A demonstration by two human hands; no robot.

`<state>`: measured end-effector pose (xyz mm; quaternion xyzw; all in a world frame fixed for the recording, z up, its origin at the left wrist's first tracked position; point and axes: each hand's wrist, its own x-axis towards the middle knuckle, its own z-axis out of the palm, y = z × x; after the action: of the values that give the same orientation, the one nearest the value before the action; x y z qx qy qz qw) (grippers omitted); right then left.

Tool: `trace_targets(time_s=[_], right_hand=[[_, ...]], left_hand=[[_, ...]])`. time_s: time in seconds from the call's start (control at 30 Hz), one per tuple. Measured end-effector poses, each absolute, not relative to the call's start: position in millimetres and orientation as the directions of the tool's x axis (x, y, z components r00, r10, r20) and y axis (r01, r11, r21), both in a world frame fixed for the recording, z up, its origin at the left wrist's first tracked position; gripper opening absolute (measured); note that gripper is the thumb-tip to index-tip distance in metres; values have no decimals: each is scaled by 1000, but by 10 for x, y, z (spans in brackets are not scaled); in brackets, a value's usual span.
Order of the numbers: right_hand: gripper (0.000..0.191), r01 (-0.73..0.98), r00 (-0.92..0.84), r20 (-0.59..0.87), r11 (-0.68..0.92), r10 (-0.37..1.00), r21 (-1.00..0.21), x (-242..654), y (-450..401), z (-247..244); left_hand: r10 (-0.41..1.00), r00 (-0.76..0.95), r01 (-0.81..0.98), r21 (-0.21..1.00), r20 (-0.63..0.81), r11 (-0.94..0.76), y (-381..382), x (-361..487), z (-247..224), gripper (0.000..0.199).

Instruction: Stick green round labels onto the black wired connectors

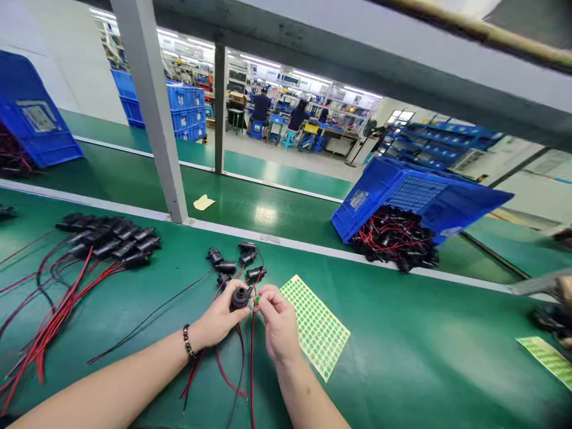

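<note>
Black cylindrical unit (240,298), one: gripped in the left hand (218,317), above the green bench (402,351). Green dot (257,300), one: pinched at the fingertips of the right hand (280,326), just beside the unit; contact cannot be told, so this piece is judged unfinished. Dotted sheet (317,329), one: flat beside the right hand, most dots apparently unused. Wired cluster (111,239), left: possibly finished pieces, one showing a green speck, others unreadable. Loose units (227,267), several, beyond the hands, and heaped units (395,238) in the tilted blue bin (357,193): probably outstanding.
</note>
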<state>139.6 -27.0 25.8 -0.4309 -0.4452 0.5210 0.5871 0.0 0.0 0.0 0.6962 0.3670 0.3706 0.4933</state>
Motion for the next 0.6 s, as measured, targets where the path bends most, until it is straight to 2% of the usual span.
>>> trace_targets(time_s=[0.33, 0.6], right_hand=[[13, -157, -16, 113, 109, 993, -982, 1393, -283, 181], [12, -25, 16, 167, 167, 986, -986, 1375, -292, 184]], left_hand=[[870, 458, 150, 948, 183, -279, -38, 49, -1, 18], [859, 458, 153, 931, 230, -331, -49, 48, -23, 18]])
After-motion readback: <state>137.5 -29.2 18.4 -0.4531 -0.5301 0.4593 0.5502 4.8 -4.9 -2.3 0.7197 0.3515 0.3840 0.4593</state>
